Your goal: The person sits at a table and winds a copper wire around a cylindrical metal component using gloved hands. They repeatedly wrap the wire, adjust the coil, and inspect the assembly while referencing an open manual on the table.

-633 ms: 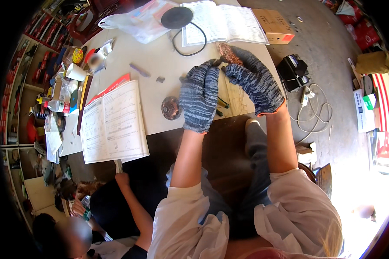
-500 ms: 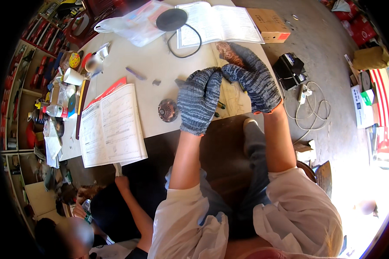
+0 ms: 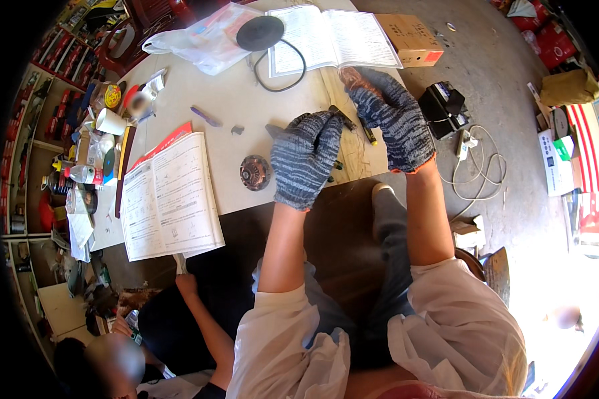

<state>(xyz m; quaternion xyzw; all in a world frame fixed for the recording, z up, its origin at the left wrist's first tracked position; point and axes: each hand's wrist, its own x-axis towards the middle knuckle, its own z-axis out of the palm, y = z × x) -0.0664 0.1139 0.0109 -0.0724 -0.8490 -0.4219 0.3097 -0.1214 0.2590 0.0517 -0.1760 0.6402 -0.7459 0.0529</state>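
gloved hands working a small dark part over the tabletop

the person is holding both hands together above the near edge of the tabletop [image 3: 246, 113], and the step in hand is looking like fine fitting or adjusting of a small dark part [image 3: 343, 118] pinched between them. the left hand [image 3: 304, 159], in a grey-blue knitted glove, is curling its fingers closed around the part from below; the right hand [image 3: 394, 120], gloved the same with an orange cuff, is closing on it from above, though what exactly its fingers are gripping is hidden. the part is sitting between the two gloves, just above a pale wooden board [image 3: 353, 149].

judging from this, the next move is calling for a steady pinch and small twisting force, since thick knit gloves are dulling the feel.

a round, ribbed metal disc [image 3: 255, 172] is lying just left of the left hand. an open paper booklet [image 3: 170, 196] is resting further left, another open booklet [image 3: 326, 33] beyond, beside a black round pad [image 3: 260, 32] with a looping cable. a cardboard box [image 3: 409, 40] is sitting at the far corner.
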